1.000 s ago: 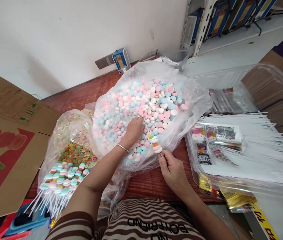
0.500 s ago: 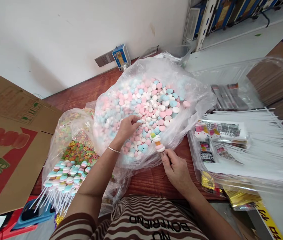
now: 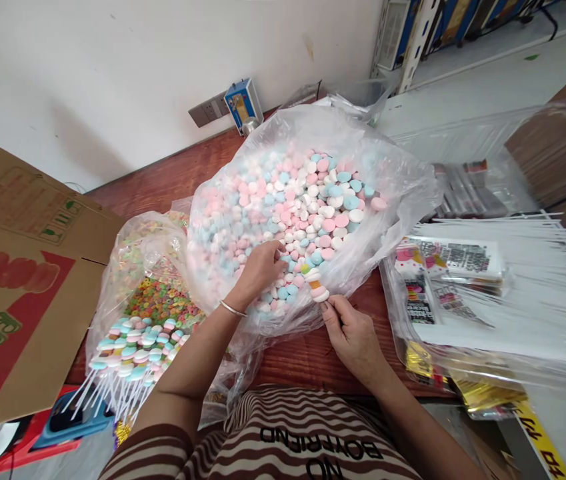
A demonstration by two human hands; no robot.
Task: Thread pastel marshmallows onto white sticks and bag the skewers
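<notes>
While our right hand (image 3: 353,335) pinches the lower end of a short skewer of stacked green, white, orange and pink sweets (image 3: 317,286) between thumb and fingers, our left hand (image 3: 264,268) reaches, fingers curled, into the loose round pastel sweets (image 3: 313,217) of pink, white and blue. These lie in a large translucent plastic bag (image 3: 407,183), open just beyond both hands on the reddish-brown wooden desk (image 3: 295,370). We cannot tell whether our left fingertips grip a piece, as the curled fingers hide that spot.

We judge the step in hand to be choosing a sweet with the left while the right keeps the skewer ready. The next move seems to call for a firm pinch on one piece and a skewer tip held steady and easy to reach.

Our skewer sits just beyond the right fingertips and to the right of our left hand, over the bag's near edge. Its long axis runs from the right thumb away from us, leaning left; the green end points toward the loose sweets, the pink-and-white end toward our grip. Beyond our left forearm, to its left, a cluster of white-stick skewers with pastel sweets (image 3: 137,347) points its bare sticks back toward us.
</notes>
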